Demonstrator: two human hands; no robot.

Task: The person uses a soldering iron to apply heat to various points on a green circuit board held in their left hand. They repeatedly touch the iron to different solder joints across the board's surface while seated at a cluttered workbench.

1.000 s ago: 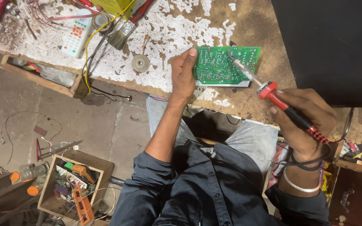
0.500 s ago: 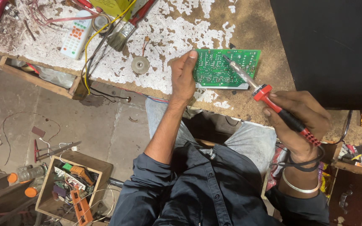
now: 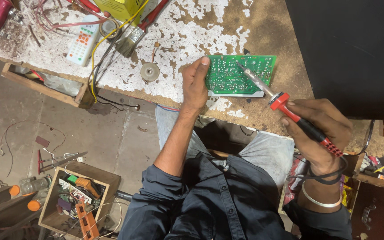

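Item: green circuit board (image 3: 241, 75), flat on the worn bench (image 3: 281, 31), far centre. Light, stiff, fragile; hold its edges. Your left hand (image 3: 195, 84) pinches its left edge; right hand (image 3: 321, 126) is closed around the red soldering iron (image 3: 290, 109).

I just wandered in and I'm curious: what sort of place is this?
Probably a small electronics repair workshop. The right hand holds a red soldering iron to a green circuit board steadied by the left hand, on a worn workbench strewn with tools and wires.

Green circuit board (image 3: 238, 75) flat under red-handled soldering iron (image 3: 290, 111).
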